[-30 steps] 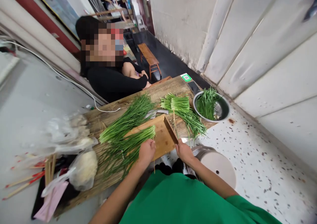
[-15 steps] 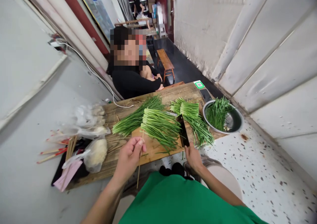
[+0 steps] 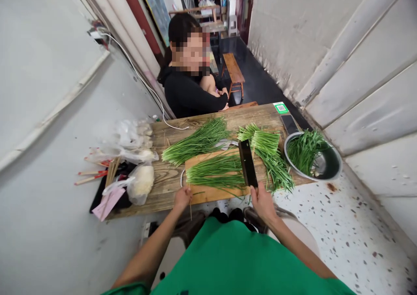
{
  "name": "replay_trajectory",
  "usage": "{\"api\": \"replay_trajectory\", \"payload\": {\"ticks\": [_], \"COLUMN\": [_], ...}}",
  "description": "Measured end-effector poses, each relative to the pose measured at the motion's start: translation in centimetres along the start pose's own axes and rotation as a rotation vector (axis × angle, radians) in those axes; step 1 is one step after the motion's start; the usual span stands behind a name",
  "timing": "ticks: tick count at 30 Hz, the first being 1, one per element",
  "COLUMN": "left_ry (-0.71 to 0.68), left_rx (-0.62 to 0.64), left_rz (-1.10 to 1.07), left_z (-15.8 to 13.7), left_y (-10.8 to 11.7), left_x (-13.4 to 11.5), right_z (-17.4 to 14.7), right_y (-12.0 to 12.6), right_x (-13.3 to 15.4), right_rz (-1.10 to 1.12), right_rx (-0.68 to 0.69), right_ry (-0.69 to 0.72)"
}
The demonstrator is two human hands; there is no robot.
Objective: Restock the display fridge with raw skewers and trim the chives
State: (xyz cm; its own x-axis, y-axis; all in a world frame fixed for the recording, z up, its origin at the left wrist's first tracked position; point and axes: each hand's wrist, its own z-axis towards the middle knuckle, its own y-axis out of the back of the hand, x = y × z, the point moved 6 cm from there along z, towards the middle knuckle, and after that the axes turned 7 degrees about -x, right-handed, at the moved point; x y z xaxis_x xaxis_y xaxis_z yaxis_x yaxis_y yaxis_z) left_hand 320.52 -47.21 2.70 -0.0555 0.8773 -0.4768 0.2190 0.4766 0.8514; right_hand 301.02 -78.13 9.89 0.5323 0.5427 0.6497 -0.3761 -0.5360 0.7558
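Four lots of green chives lie before me: a long loose bundle [image 3: 198, 142] at the far left of the wooden table [image 3: 163, 184], a flattened bunch [image 3: 216, 175] across the cutting board [image 3: 211, 193], a trimmed heap [image 3: 270, 154] to the right of the board, and more in one metal bowl [image 3: 332, 167] at the table's right end. My right hand [image 3: 263, 203] is closed around the handle of one cleaver [image 3: 247, 169], whose dark blade rests on the board against the right end of the bunch. My left hand [image 3: 182, 197] sits at the board's near left corner, fingers pinched on one thin bamboo skewer [image 3: 190, 208] that points down over the table edge. Behind the board lies what I take to be a pair of scissors [image 3: 224, 144], half hidden by chives. On the left stand clear plastic bags [image 3: 137, 156], a bundle of skewers [image 3: 110, 173] and a pink paper [image 3: 107, 201]. One other person in a black sleeve [image 3: 192, 97] sits across the table, arms folded at its far edge. A phone [image 3: 288, 123] and a green sticker [image 3: 280, 108] lie near the bowl.
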Motion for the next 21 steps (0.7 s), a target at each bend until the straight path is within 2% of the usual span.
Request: {"api": "replay_trajectory", "payload": {"ticks": [2, 3, 5, 8, 9, 11, 13, 15, 19, 21], "left_ry": [-0.040, -0.107, -0.369, -0.862, -0.974, -1.096, -1.132, -1.104, -0.873, -0.736], "left_rx": [-0.033, -0.070, -0.113, -0.050, -0.017, 0.028, 0.054, 0.041, -0.010, 0.006], "left_rz": [0.116, 0.193, 0.344, 0.418, 0.405, 0.385, 0.372, 0.368, 0.418, 0.462], "left_z": [0.0, -0.1, -0.7, -2.4, -2.6, -2.2, -0.8, 1.4, 5.6, 6.6], "left_y": [0.4, 0.5, -0.1, -2.9, -3.9, -5.5, -6.6, -7.0, -7.3, -7.8], "left_x": [-0.1, -0.7, -3.4, -8.7, -10.2, -12.4, -14.0, -14.9, -15.3, -14.8], "right_z": [-0.3, -0.4, -0.5, -0.5, -0.5, -0.6, -0.7, -0.9, -1.2, -1.2], "right_y": [-0.7, -1.0, -1.3, -1.4, -1.4, -1.2, -1.0, -0.8, -0.8, -1.2], "right_x": [0.8, 1.1, 1.5, 1.7, 1.6, 1.3, 0.9, 0.5, -0.2, -0.1], "right_rz": [-0.008, -0.008, 0.003, 0.016, 0.017, 0.017, 0.020, 0.018, 0.011, -0.006], "right_rx": [0.021, 0.024, 0.019, 0.006, 0.007, 0.009, 0.007, 0.004, 0.025, 0.045], "right_ry": [0.007, 0.011, 0.027, 0.037, 0.030, 0.011, -0.006, -0.024, -0.063, -0.063]}}
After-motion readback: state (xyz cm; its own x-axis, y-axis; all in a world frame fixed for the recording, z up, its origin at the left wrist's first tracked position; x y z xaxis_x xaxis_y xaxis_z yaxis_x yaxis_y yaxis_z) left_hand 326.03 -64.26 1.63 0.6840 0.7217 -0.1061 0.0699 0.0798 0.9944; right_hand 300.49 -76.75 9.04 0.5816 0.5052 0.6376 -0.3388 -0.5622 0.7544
